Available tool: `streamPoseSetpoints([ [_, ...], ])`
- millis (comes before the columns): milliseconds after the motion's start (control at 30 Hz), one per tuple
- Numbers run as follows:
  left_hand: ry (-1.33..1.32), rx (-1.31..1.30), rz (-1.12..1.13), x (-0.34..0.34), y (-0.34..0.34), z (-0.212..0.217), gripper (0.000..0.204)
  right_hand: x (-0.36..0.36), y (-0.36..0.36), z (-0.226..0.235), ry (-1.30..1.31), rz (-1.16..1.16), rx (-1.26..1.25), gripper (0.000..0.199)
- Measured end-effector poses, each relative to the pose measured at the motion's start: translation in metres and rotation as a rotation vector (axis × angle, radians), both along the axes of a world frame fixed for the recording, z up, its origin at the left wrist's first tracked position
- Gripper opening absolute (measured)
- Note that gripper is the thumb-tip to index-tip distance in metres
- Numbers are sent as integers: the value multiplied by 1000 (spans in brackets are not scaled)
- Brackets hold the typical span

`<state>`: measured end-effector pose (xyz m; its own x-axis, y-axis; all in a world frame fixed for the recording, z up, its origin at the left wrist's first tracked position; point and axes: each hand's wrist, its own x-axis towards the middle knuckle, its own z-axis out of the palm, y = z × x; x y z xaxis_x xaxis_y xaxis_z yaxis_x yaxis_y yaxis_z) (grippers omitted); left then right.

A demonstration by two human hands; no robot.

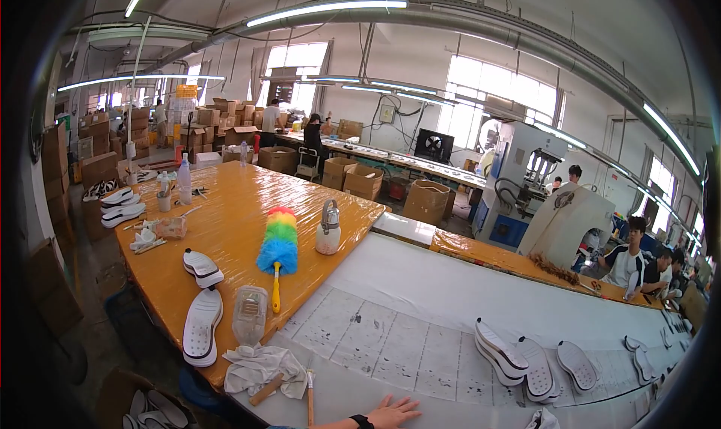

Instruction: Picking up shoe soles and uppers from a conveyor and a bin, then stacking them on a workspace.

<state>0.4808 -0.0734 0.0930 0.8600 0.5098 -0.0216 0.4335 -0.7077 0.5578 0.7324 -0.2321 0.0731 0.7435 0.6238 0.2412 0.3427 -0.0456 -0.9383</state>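
Observation:
My left hand (pixel 394 413), with a black band at the wrist, lies palm down with fingers spread on the white-covered table at the lower edge. It holds nothing. To its left are a wooden-handled brush (pixel 310 399), a second wooden handle (pixel 266 390) and a crumpled white cloth (pixel 263 370). Further right on the table rest several white shoe soles with dark edges, among them a pair (pixel 499 354) and a single one (pixel 577 365). A white crumpled piece (pixel 542 420), cut off by the lower edge, cannot be made out. My right hand is out of view.
An orange film-covered table (pixel 225 196) on the left bears a rainbow duster (pixel 279 245), a metal-topped jar (pixel 328 237), a clear plastic container (pixel 250 314), bottles (pixel 184 180) and soles (pixel 203 328). Cardboard boxes (pixel 363 181), machines (pixel 518 181) and co-workers (pixel 629 260) are beyond.

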Motion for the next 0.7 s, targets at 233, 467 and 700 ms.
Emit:
streamPoseSetpoints([
  [233,9,20,-3,3,-3,2,62,8,-2,-5,-80,-1,6,16],
  [467,20,41,-7,7,-6,6,62,21,-5,-18,-117,4,-20,15],
  [700,34,60,-8,11,-9,10,62,23,-7,-12,-75,15,-44,15],
])
